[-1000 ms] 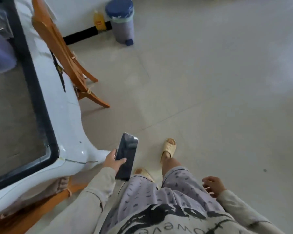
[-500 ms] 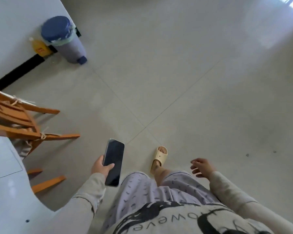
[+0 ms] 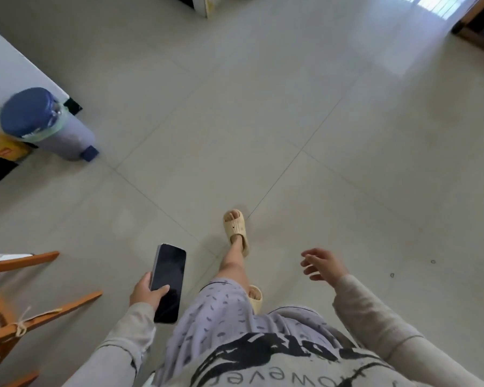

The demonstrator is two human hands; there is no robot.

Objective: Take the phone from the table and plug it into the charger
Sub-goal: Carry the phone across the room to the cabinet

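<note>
A black phone (image 3: 169, 280) with a dark screen is held upright in my left hand (image 3: 145, 291), low in the view beside my left leg. The thumb lies across the screen's lower part. My right hand (image 3: 323, 263) hangs free on the right with its fingers spread and nothing in it. No charger or cable shows in this view. My feet in cream slippers stand on the tiled floor between the two hands.
A wooden chair (image 3: 20, 317) juts in from the lower left. A blue-lidded pedal bin (image 3: 48, 127) and a yellow bottle (image 3: 4, 146) stand against the white wall at the left. Pale floor tiles (image 3: 291, 107) stretch ahead toward a bright doorway at top right.
The view has swung right, away from the table, which has left the frame. The bin and chair slid left. The phone stays in my left hand; my right hand has risen and spread.
</note>
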